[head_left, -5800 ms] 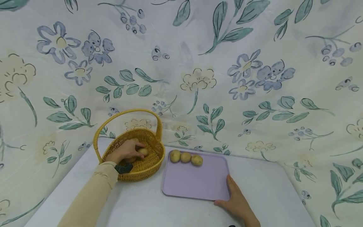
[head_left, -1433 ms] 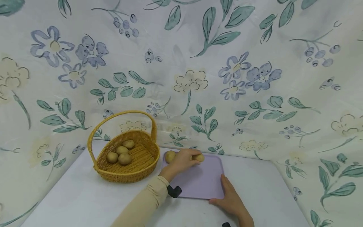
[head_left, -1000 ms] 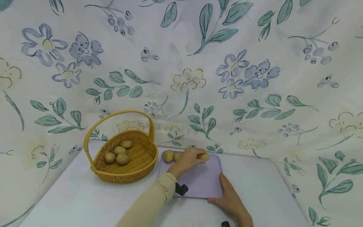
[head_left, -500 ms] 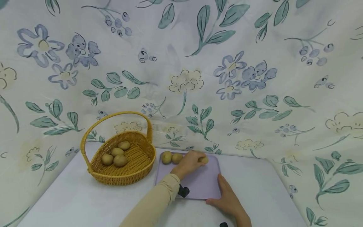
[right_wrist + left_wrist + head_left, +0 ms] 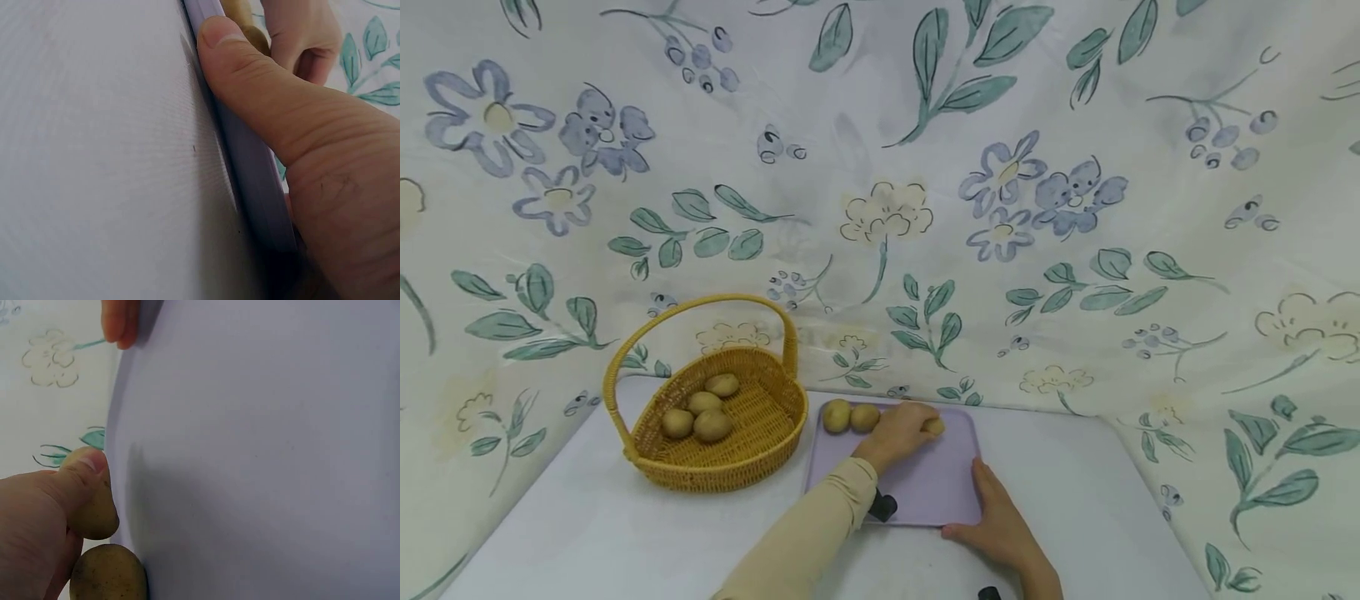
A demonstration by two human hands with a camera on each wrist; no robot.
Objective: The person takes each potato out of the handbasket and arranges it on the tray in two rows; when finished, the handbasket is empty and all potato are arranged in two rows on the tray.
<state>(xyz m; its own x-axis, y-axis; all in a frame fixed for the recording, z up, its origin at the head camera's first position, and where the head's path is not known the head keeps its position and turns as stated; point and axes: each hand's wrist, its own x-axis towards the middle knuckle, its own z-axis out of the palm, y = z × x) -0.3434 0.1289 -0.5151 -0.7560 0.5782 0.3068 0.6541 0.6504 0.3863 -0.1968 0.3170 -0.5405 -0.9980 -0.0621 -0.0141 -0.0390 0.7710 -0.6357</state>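
Note:
My left hand (image 5: 897, 435) pinches a potato (image 5: 933, 427) over the far part of a lilac tray (image 5: 925, 492). Close up in the left wrist view, the thumb lies on that potato, and another potato (image 5: 109, 575) sits right beside it. Left of the hand, two potatoes (image 5: 865, 418) lie side by side along the tray's far edge; what lies under the hand is hidden. My right hand (image 5: 1003, 521) holds the tray's near right corner, thumb against the front edge and fingers along the right edge.
A yellow wicker basket (image 5: 722, 479) with a tall arched handle stands left of the tray. Several potatoes (image 5: 712, 426) lie together in its left part. The white table (image 5: 647, 533) ends at a floral cloth (image 5: 880, 275) behind.
Earlier the left hand was in the basket on a potato; it then carried it to the tray. In the last second the potato has dropped slightly toward the tray. The right hand keeps its place.

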